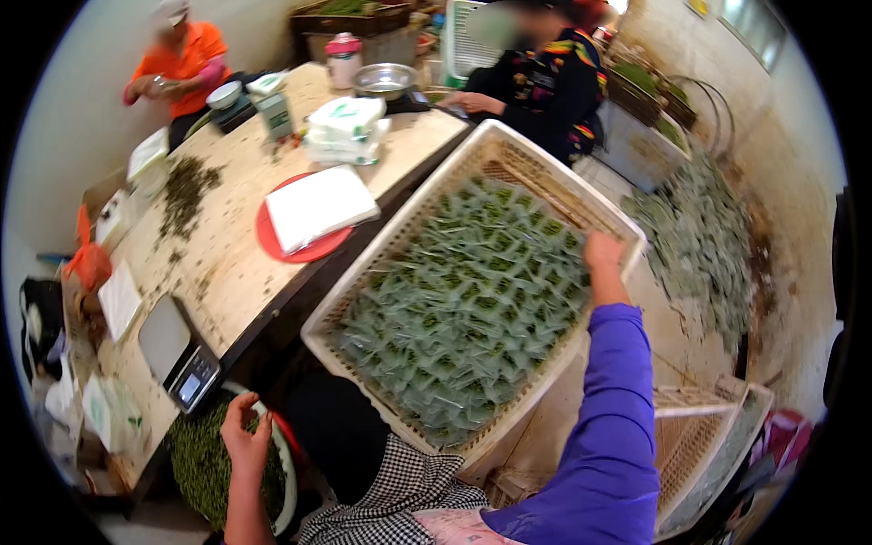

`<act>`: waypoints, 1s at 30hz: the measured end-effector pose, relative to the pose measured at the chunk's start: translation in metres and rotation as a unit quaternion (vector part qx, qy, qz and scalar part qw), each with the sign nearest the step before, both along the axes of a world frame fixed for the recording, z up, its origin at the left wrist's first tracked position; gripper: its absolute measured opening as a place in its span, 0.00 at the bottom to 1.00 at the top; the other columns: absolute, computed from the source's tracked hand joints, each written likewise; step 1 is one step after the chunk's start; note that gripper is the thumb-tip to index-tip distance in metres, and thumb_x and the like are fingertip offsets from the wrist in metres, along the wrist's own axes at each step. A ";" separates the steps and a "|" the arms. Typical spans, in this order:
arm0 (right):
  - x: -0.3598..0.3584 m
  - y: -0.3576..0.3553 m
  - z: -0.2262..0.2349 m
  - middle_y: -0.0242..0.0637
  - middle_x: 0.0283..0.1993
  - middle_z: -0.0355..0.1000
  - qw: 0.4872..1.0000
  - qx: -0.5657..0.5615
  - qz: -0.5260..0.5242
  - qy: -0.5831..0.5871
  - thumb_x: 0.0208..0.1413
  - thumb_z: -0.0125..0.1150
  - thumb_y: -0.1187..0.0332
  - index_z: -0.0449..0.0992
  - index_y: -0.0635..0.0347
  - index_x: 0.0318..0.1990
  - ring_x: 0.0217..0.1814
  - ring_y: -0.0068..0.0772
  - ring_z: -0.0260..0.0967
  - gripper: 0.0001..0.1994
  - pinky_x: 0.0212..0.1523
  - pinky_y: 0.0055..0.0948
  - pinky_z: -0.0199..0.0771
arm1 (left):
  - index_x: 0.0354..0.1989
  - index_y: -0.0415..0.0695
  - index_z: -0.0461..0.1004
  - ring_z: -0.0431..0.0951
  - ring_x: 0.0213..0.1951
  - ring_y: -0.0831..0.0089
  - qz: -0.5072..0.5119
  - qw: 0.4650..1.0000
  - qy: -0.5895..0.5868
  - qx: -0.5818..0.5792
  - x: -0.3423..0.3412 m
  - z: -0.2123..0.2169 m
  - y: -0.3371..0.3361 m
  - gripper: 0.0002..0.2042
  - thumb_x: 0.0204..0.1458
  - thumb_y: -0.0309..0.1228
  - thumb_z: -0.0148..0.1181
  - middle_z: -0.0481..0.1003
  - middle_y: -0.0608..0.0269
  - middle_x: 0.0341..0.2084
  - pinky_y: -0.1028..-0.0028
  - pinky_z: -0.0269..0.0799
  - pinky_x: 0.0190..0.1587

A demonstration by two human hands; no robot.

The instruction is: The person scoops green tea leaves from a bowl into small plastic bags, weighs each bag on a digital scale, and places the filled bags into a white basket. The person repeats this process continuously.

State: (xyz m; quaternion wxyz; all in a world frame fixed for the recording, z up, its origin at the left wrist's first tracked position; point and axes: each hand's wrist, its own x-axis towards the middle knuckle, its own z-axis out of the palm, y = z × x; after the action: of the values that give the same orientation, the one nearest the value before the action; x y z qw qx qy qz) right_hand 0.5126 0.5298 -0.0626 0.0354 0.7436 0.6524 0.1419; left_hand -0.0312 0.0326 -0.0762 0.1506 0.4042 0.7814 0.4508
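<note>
Leaves (204, 463) fill a round basin at the lower edge, and the left hand (245, 436) hovers just over them, fingers loosely curled, holding nothing. Beside it a scale (182, 354) sits on the counter (227, 263). The right hand (604, 259) grips the far rim of a white lattice tray (409, 227), tilted, full of small green packets (463, 300). Packets look light and slippery and could slide; the tray seems stiff, best held at its rims. Farther off lie a red plate (282, 245), loose leaves, a metal bowl (386, 80). Two people work at the far end; more packets heap on the floor (699, 236).
</note>
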 end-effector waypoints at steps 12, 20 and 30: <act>-0.191 -0.066 0.045 0.41 0.38 0.73 0.866 0.245 0.400 0.172 0.48 0.61 0.76 0.76 0.60 0.32 0.43 0.47 0.71 0.04 0.42 0.42 0.70 | 0.30 0.44 0.77 0.77 0.43 0.58 0.193 0.946 0.261 0.017 -0.075 0.067 -0.102 0.05 0.43 0.24 0.65 0.79 0.60 0.36 0.61 0.72 0.46; -0.477 -0.204 0.059 0.47 0.39 0.74 0.622 0.085 0.649 0.430 0.47 0.60 0.81 0.75 0.65 0.33 0.44 0.49 0.72 0.05 0.46 0.39 0.71 | 0.35 0.46 0.78 0.73 0.43 0.56 0.356 0.839 0.410 -0.025 -0.202 0.102 -0.182 0.10 0.41 0.27 0.67 0.74 0.58 0.35 0.60 0.71 0.45; -0.684 -0.432 0.047 0.40 0.45 0.74 0.450 -0.076 0.751 0.477 0.46 0.67 0.72 0.78 0.57 0.37 0.51 0.45 0.69 0.09 0.54 0.41 0.66 | 0.28 0.44 0.80 0.76 0.33 0.60 0.323 0.881 0.344 -0.031 -0.256 0.079 -0.210 0.03 0.44 0.25 0.63 0.76 0.60 0.26 0.63 0.74 0.37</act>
State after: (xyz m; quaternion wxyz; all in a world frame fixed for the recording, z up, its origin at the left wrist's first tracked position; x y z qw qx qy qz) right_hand -0.1716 0.0981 -0.0158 -0.3457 -0.0898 0.8798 -0.3137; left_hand -0.2873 -0.1774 0.0027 -0.2692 0.2547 0.8848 0.2826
